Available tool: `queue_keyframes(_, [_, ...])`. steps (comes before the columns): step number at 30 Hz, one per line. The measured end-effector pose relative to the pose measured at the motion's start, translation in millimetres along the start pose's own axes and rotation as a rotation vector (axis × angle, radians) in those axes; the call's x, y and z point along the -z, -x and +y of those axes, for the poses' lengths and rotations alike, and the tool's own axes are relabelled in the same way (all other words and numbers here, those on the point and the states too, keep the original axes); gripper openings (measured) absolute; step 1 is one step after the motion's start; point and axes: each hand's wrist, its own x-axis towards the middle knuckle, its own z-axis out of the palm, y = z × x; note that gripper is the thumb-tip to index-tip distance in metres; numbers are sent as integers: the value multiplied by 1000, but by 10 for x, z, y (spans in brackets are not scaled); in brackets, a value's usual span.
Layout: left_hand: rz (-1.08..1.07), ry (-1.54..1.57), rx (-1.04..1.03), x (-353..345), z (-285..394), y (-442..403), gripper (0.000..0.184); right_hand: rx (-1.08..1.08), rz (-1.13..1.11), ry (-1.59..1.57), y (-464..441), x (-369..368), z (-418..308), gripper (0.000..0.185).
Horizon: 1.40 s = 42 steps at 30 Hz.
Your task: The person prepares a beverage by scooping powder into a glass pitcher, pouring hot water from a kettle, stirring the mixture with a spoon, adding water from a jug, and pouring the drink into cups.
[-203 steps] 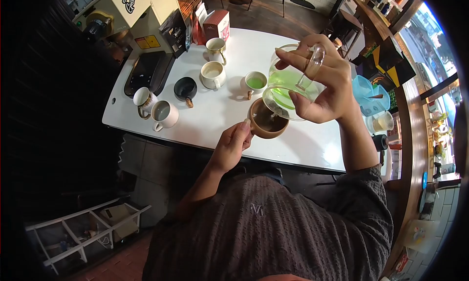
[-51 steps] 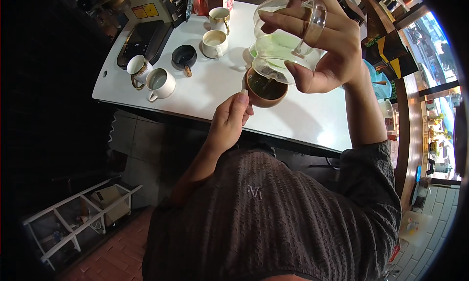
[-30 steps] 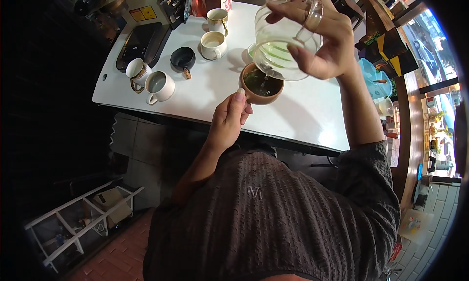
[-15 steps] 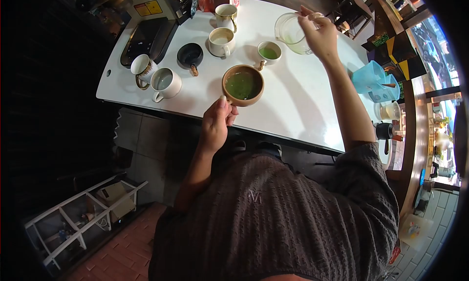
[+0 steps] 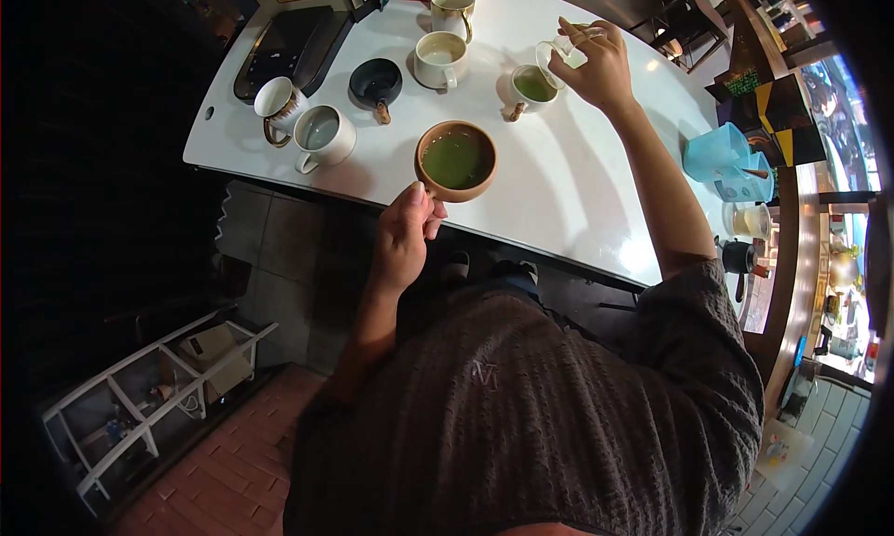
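Observation:
My left hand (image 5: pixel 403 230) grips a brown round cup (image 5: pixel 460 197) by its handle, low over the table's near edge. Green liquid fills much of it. At the far side my right hand (image 5: pixel 599 68) is closed around a clear glass jug (image 5: pixel 548 55), tipped toward a small white cup (image 5: pixel 541 106) with a wooden handle. Green liquid lies in that white cup. The jug's mouth is close to its rim; whether liquid is flowing cannot be made out. My right fingers hide part of the jug.
Left of these stand a black cup (image 5: pixel 376 85), a white mug (image 5: pixel 326 135), a gold-patterned mug (image 5: pixel 277 101) and two pale mugs behind. A black scale-like device (image 5: pixel 289 54) sits at the far left. Blue plastic containers (image 5: pixel 715 151) are at the right edge.
My right hand has brought the glass jug left and tilted it over the white cup. The brown cup has shifted slightly left and stays in my left hand.

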Motion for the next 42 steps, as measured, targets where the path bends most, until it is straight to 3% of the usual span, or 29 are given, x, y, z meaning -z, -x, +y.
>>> queue_keyframes(30, [6, 49, -14, 22, 1, 19, 38, 318, -110, 3, -108, 59, -114, 44])
queue_keyframes(42, [-8, 65, 49, -8, -46, -35, 39, 424, -57, -2, -134, 151, -95, 43])
